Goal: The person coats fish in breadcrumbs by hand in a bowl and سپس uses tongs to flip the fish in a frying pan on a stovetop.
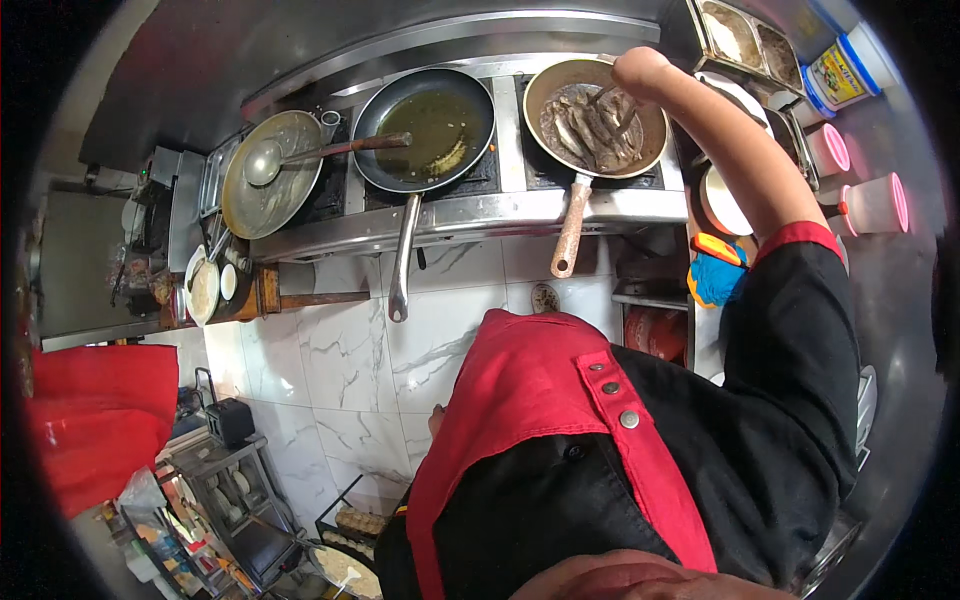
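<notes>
My right hand [639, 73] reaches over the far edge of a beige-lined frying pan [534, 112] and grips metal tongs [628, 120]. Their tips are down among several whole small fish [585, 127], which lie together in bubbling liquid. The pan's speckled handle [574, 232] points towards me. Left of it, a black frying pan [363, 142] with a steel handle holds yellowish oil with crumbs in it. Only a sliver of my left hand [436, 420] shows, low beside my red apron; its fingers are mostly hidden.
A wok [300, 199] with a wooden-handled ladle [264, 162] sits left on the stove [465, 214]. At right are seasoning containers [724, 34], pink-lidded tubs [874, 206] and a blue cloth [712, 277]. A white oval dish [201, 300] stands left. Someone's red garment [105, 420] appears at far left.
</notes>
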Motion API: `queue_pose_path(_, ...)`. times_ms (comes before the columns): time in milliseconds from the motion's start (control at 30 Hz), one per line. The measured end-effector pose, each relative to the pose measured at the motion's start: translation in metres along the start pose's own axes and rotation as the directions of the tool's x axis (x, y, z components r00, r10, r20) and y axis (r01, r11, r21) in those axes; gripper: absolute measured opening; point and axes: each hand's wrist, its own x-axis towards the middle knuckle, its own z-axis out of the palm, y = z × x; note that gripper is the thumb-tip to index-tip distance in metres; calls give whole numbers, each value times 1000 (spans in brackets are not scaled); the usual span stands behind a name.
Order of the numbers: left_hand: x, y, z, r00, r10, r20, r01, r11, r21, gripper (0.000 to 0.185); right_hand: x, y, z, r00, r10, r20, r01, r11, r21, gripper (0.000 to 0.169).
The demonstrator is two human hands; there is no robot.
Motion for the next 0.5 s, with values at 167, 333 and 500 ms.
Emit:
queue_pose_path(167,13,1,-4,999,32,8,-32,998,57,44,-40,-6,-1,959,182,-217,-146,975,169,24)
queue_pose_path(333,14,22,-9,998,61,31,-60,998,-6,42,-77,-56,12,961,275,-37,-241,893,381,17)
queue_pose_path(500,20,19,-10,972,-111,208,196,869,-454,49,-83,-92,34,922,387,14,-336,781,527,20)
